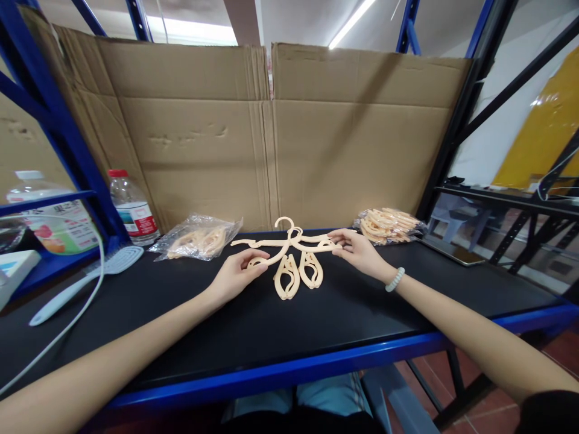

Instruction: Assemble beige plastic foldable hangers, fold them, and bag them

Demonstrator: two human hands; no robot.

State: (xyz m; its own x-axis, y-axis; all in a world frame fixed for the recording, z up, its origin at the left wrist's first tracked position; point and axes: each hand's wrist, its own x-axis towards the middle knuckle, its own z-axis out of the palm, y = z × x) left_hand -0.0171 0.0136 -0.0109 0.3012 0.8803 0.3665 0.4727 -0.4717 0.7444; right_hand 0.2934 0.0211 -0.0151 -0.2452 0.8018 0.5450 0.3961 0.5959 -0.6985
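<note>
My left hand (235,274) is closed on the left arm of a cream plastic folding hanger (278,258), fingers pinching near its end. At the right, my right hand (359,253) grips the end of its other arm. The hanger is spread open. Right behind it, partly overlapped, lies another opened-out hanger (266,243); whether my right fingers also touch it I cannot tell. Just in front of the held hanger, two folded hangers, a left one (277,282) and a right one (320,276), lie side by side on the black tabletop (271,337).
A clear bag of hangers (199,241) lies at the back left, and a fuller bag (389,226) at the back right. Left are a red-capped bottle (133,211), a large jug (58,223), a pale brush (90,277) and a white cable (85,319). Cardboard (203,138) walls the back.
</note>
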